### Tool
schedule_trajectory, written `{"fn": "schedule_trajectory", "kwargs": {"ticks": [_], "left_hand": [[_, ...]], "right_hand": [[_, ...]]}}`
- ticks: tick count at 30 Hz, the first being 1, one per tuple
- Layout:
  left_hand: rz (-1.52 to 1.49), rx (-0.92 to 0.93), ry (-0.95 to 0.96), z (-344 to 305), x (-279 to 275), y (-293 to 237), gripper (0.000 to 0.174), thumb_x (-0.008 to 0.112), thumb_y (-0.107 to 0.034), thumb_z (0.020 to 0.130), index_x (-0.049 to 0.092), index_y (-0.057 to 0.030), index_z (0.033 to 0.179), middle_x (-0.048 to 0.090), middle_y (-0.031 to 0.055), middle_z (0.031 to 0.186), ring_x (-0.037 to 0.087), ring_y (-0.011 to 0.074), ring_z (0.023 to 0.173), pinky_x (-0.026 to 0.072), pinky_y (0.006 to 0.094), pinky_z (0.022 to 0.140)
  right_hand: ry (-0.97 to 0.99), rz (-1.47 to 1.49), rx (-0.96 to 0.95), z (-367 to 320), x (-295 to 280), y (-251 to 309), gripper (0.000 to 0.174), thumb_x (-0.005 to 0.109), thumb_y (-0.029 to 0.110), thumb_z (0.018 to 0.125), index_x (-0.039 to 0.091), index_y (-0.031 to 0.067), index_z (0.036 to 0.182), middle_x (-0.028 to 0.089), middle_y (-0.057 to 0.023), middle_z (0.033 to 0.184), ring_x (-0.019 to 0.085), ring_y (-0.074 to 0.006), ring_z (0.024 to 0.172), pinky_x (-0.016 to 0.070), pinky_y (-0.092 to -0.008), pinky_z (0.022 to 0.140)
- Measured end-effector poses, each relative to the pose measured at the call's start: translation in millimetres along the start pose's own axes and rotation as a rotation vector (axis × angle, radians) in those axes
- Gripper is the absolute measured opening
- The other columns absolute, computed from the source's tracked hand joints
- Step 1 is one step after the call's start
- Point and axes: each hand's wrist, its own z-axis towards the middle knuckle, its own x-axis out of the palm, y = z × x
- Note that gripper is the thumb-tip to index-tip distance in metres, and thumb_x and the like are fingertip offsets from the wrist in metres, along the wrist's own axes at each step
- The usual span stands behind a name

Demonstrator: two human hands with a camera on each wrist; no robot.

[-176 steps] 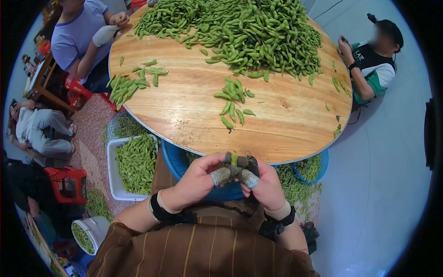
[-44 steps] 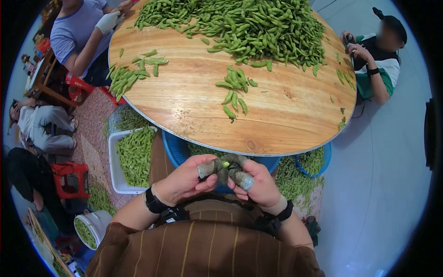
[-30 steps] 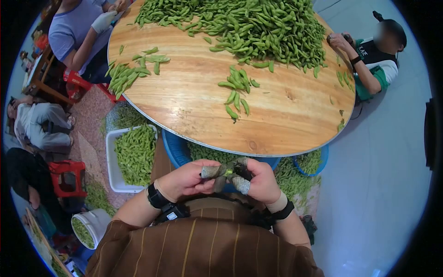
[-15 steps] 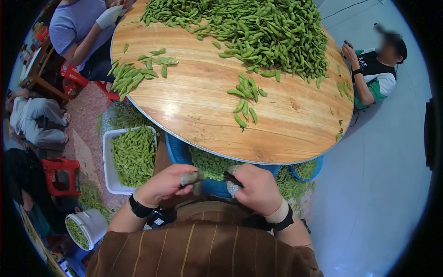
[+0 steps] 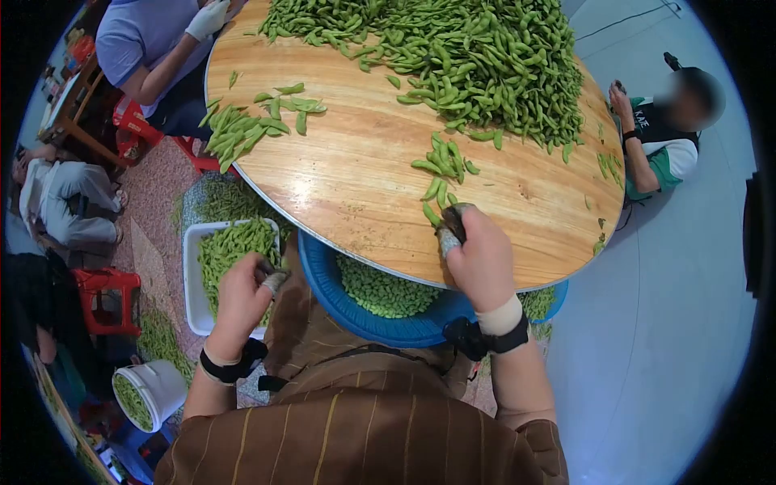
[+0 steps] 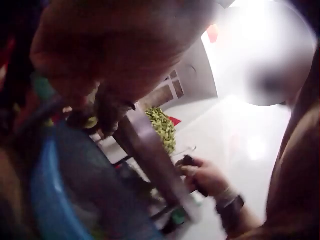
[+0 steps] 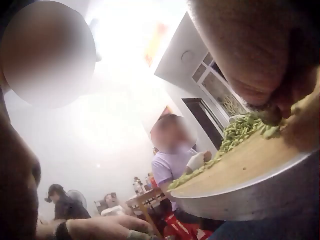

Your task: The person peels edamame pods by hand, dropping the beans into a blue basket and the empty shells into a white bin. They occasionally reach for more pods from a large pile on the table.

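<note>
My right hand (image 5: 481, 255) reaches over the near edge of the round wooden table (image 5: 364, 186), its thumb and forefinger at the near end of a green edamame pod (image 5: 431, 213). Several more pods (image 5: 444, 158) lie just beyond it. My left hand (image 5: 241, 299) is beside the white basin (image 5: 191, 279), fingers curled and thumb pressed toward them; a bit of green pod (image 6: 92, 121) shows at its fingertips in the left wrist view. Worn grey covers wrap the thumbs and fingertips. Between the hands, below the table edge, a blue basin (image 5: 327, 299) holds shelled beans (image 5: 392, 295).
A big heap of pods (image 5: 485, 73) covers the table's far side, with a small pile (image 5: 238, 133) at its left edge. People sit left and right of the table. A red stool (image 5: 107, 301) and white bucket (image 5: 166, 388) stand on the left.
My hands, earlier together working a pod over the blue basin, have parted. The left moved left to the white basin; the right moved up onto the table to a pod. More shelled beans now show.
</note>
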Motion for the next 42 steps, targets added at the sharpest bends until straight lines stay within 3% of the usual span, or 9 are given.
{"fn": "schedule_trajectory", "kwargs": {"ticks": [5,9,13,20,23,29,38,40,42], "left_hand": [[-0.278,0.135,-0.096,-1.4,9.9,-27.3,0.015,0.066,-0.01,0.079,0.062,-0.001,0.09,0.06,0.0134,0.072,0.061,0.026,0.065,0.0479,0.033,0.06],[-0.228,0.549,-0.007,5.0,22.2,-79.6,0.014,0.064,-0.009,0.079,0.062,-0.0027,0.092,0.061,0.0157,0.082,0.061,0.0329,0.074,0.0495,0.0377,0.065],[-0.278,0.646,0.07,15.6,37.1,-107.9,0.019,0.062,-0.004,0.076,0.06,-0.003,0.094,0.06,0.0164,0.082,0.06,0.035,0.078,0.049,0.04,0.067],[-0.172,0.837,-0.074,28.9,41.5,-137.3,0.04,0.059,-0.002,0.072,0.053,-0.0031,0.111,0.057,0.0151,0.095,0.059,0.0358,0.078,0.0493,0.0412,0.065],[0.032,0.924,0.084,30.7,53.3,-136.8,0.04,0.059,-0.002,0.071,0.053,-0.0022,0.111,0.056,0.014,0.094,0.059,0.0342,0.076,0.0495,0.0407,0.062],[-0.102,0.713,0.15,33.1,58.0,-134.2,0.026,0.056,-0.004,0.075,0.056,-0.0005,0.1,0.057,0.0181,0.086,0.058,0.0375,0.077,0.0474,0.0432,0.065],[-0.369,0.534,0.37,23.4,52.6,-138.1,0.023,0.052,-0.001,0.071,0.06,-0.0006,0.093,0.061,0.0205,0.083,0.059,0.0381,0.081,0.0472,0.0409,0.072],[-0.348,0.554,0.374,19.2,54.1,-139.2,0.028,0.051,0.001,0.07,0.062,-0.0015,0.095,0.061,0.0189,0.082,0.061,0.036,0.079,0.0479,0.0385,0.072],[-0.221,0.72,0.204,13.8,55.5,-141.4,0.03,0.055,0.001,0.068,0.06,-0.0011,0.097,0.06,0.0188,0.078,0.059,0.0366,0.074,0.0471,0.038,0.065]], "right_hand": [[-0.007,0.117,0.033,-0.3,-2.8,-1.3,0.025,0.057,0.0,0.07,0.057,0.0021,0.096,0.06,-0.0185,0.082,0.058,-0.0383,0.077,0.0472,-0.0439,0.067],[0.004,0.184,0.087,0.2,-1.0,-2.2,0.024,0.058,0.002,0.07,0.057,0.0024,0.094,0.059,-0.019,0.081,0.058,-0.0383,0.077,0.0468,-0.0438,0.066],[-0.064,-0.012,-0.04,7.3,10.9,-4.2,0.02,0.06,0.005,0.072,0.058,0.003,0.092,0.06,-0.0197,0.082,0.058,-0.0385,0.077,0.0469,-0.0434,0.066],[0.077,0.303,0.029,-16.8,-22.3,1.2,0.023,0.066,0.007,0.073,0.06,0.0041,0.095,0.062,-0.0158,0.084,0.061,-0.0348,0.078,0.0483,-0.0399,0.067],[0.142,0.304,-0.011,-26.2,-24.6,-1.3,0.025,0.066,0.006,0.073,0.061,0.0041,0.097,0.063,-0.0147,0.084,0.062,-0.0344,0.078,0.049,-0.0393,0.067],[0.057,0.571,0.211,-30.4,-16.8,0.6,0.03,0.063,0.007,0.079,0.056,0.0009,0.108,0.064,-0.0171,0.088,0.064,-0.0328,0.081,0.0501,-0.0351,0.071],[0.321,0.917,0.245,-48.0,-19.6,4.0,0.028,0.05,0.003,0.085,0.052,-0.0009,0.114,0.062,-0.0067,0.086,0.06,-0.0175,0.08,0.0469,-0.029,0.078],[0.379,1.131,0.25,-54.4,-15.0,-0.7,0.034,0.047,0.009,0.093,0.046,0.0041,0.127,0.058,-0.0015,0.086,0.046,-0.0042,0.057,0.0384,-0.0175,0.048],[0.416,1.227,0.35,-57.0,-19.2,0.4,0.034,0.047,0.009,0.094,0.046,0.0051,0.128,0.057,-0.0017,0.085,0.045,-0.0042,0.056,0.0377,-0.0174,0.047]]}}
